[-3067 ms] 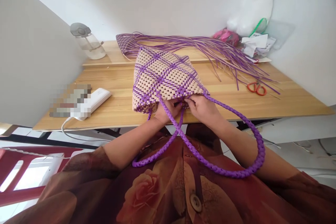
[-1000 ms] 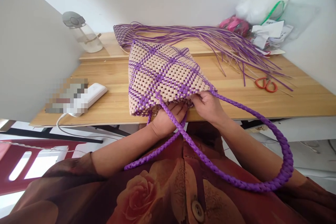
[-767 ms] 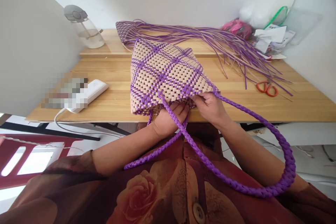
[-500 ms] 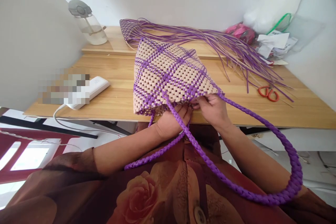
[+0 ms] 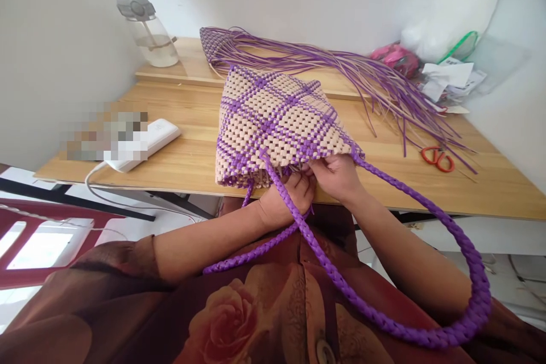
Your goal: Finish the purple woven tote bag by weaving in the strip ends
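Observation:
A woven bag (image 5: 273,119) in cream and purple checks lies on its side on the wooden table (image 5: 191,153), its mouth toward me at the near edge. My left hand (image 5: 285,199) is closed at the bag's rim, fingers curled under the edge. My right hand (image 5: 336,173) pinches the same rim just to the right. Two braided purple handles (image 5: 426,222) hang from the rim and loop down over my lap and right arm.
Loose purple weaving strips (image 5: 362,74) fan across the back of the table. Orange scissors (image 5: 437,158) lie at the right. A clear water bottle (image 5: 149,34) stands back left, a white power bank (image 5: 147,142) with cable at the left, plastic bags (image 5: 443,28) back right.
Both hands have stayed at the bag's rim, the left curling tighter under the edge. The long handle loop has slid lower over my right arm. The view has shifted slightly.

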A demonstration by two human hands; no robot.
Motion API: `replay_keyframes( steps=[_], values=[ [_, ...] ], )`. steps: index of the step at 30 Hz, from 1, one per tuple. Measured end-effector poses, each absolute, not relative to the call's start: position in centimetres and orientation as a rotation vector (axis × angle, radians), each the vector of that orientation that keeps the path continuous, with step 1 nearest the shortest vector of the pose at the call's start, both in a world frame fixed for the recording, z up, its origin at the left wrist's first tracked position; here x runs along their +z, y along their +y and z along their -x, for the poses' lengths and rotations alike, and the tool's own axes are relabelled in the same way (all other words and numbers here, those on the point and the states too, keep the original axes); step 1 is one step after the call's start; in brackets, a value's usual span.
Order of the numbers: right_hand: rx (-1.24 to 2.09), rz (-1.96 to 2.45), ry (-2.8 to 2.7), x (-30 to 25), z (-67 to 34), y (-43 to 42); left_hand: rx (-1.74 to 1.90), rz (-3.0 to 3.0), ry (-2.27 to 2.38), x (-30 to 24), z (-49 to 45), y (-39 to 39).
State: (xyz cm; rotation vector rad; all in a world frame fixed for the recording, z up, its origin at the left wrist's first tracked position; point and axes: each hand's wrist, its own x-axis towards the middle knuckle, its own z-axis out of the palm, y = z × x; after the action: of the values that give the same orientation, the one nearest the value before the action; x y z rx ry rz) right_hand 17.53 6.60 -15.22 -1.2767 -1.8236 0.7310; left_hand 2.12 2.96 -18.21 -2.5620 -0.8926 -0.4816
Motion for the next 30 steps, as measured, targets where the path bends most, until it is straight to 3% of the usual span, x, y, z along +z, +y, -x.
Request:
replay_keyframes(
  steps=[4,12,23,30],
  values=[
    [0.904,1.292,-1.794,-15.4,-18.0,7.0,-0.473,2.644,-0.931,-18.3,-1.9,3.1],
    [0.392,1.388,-1.911,-14.5,-18.8,6.3,-0.513,2.685,-0.879,-18.2,-1.3,3.8],
    [0.159,1.411,-1.948,-14.8,-18.8,6.3,-0.492,2.56,-0.951,-18.1,-1.9,2.5],
    [0.199,1.465,-1.94,-14.5,-19.3,5.4,-0.541,2.725,-0.896,-17.9,-1.1,3.7]
  ],
)
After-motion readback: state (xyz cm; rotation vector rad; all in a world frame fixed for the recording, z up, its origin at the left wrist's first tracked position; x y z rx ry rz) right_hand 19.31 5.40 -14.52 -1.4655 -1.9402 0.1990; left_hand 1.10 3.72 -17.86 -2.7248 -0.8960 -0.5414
